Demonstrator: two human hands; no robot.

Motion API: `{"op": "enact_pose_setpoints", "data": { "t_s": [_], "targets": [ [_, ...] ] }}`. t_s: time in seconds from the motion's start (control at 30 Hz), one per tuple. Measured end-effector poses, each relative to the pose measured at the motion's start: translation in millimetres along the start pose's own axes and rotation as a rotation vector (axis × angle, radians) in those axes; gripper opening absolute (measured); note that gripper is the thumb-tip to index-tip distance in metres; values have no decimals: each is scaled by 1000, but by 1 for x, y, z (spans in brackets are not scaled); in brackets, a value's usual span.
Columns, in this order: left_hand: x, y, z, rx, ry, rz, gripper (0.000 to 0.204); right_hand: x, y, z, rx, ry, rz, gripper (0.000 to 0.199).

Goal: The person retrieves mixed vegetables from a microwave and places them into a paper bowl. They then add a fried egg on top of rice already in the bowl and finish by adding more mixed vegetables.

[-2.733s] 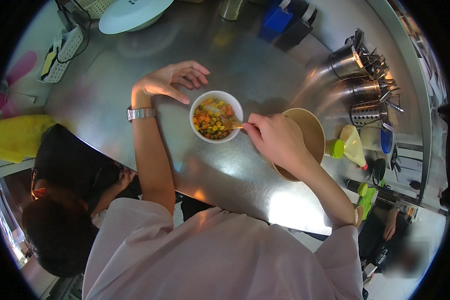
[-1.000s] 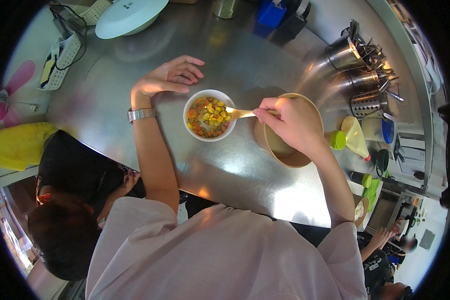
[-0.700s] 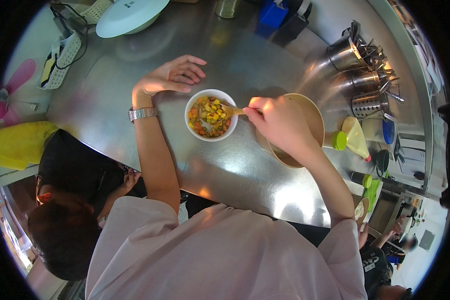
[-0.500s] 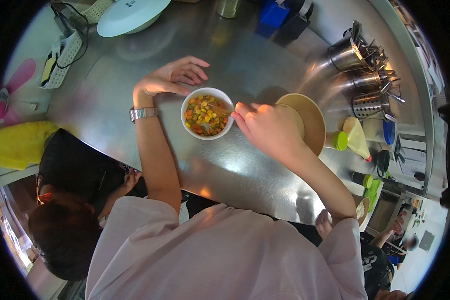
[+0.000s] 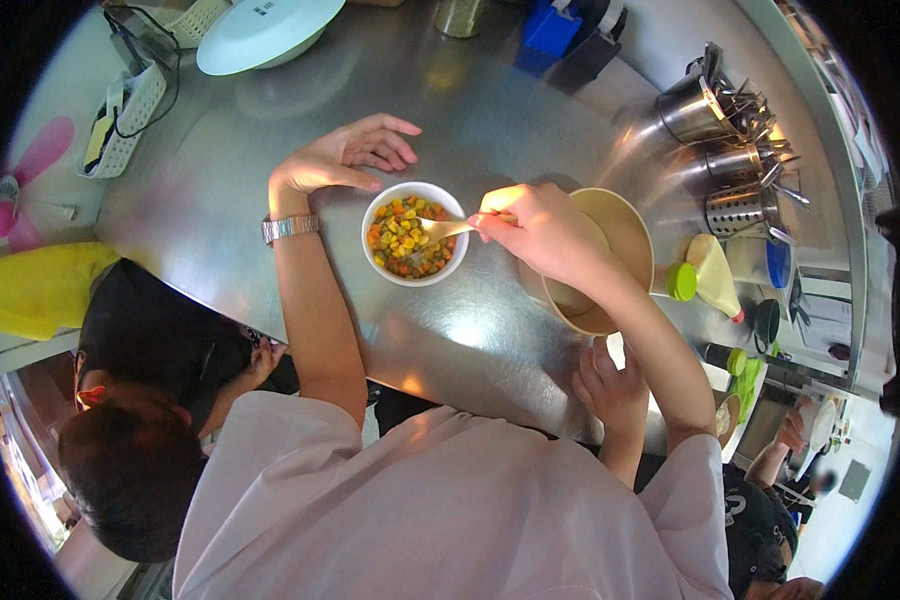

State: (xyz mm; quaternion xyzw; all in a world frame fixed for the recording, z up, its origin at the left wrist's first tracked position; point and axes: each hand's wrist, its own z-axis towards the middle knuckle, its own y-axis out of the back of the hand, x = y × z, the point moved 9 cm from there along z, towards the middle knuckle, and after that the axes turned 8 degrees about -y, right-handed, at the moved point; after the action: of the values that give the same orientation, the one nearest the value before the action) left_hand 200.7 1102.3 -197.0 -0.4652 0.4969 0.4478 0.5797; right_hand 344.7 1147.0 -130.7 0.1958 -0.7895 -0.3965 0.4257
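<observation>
Right hand (image 5: pixel 542 232): fingers pinched on the handle end of a pale spoon (image 5: pixel 448 228); grip narrow, thumb and forefinger at the tip of the handle, forearm running back toward the lower right.
Spoon: light, matte, prob. plastic or wood; bowl end lies just left of the grip, dipped into the food.
Bowl (image 5: pixel 415 233): small, round, white, glossy; sits just left of the grip on the counter. Holds diced veg mix, yellow, orange and green bits, chunky texture.
Left hand (image 5: pixel 345 156): flat on the counter, fingers spread and relaxed, holding nothing; lies up and left of the grip, just beside the bowl rim, can't tell if touching. Metal link watch (image 5: pixel 289 228) on the wrist.
Counter (image 5: pixel 470 90): brushed steel, shiny, smeared reflections.
Tan bowl (image 5: pixel 625 240): bigger, round, matte beige, directly under and right of the grip, partly hidden by the wrist.
Squeeze bottle (image 5: pixel 705 282): pale yellow, soft plastic, green cap, lying on its side further right of the grip.
Cutlery holders (image 5: pixel 725 150): three steel cylinders, one perforated, w/ utensils, up and right of the grip.
White plate (image 5: pixel 265 30): wide, shallow, far up-left.
Other hand (image 5: pixel 610 385): another person's, on the counter edge below the grip.
</observation>
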Motion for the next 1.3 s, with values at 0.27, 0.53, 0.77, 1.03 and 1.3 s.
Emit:
{"op": "enact_pose_setpoints", "data": {
  "t_s": [0.27,0.53,0.77,1.03,1.3],
  "targets": [
    [1,2,0,-17,16,-24,73,-10,18,-6,41,-125,23,21],
    [-1,1,0,-37,5,-8,72,-14,34,-13,35,-98,-1,24],
    [2,3,-5,-73,48,-49,71,-14,27,-13,-14,-13,47,21],
    [3,-11,3,-99,22,-23,74,-25,13,-13,-232,-114,72,20],
    [3,-11,3,-103,37,-12,76,-39,2,-33,-313,-204,90,15]
  ]
}}
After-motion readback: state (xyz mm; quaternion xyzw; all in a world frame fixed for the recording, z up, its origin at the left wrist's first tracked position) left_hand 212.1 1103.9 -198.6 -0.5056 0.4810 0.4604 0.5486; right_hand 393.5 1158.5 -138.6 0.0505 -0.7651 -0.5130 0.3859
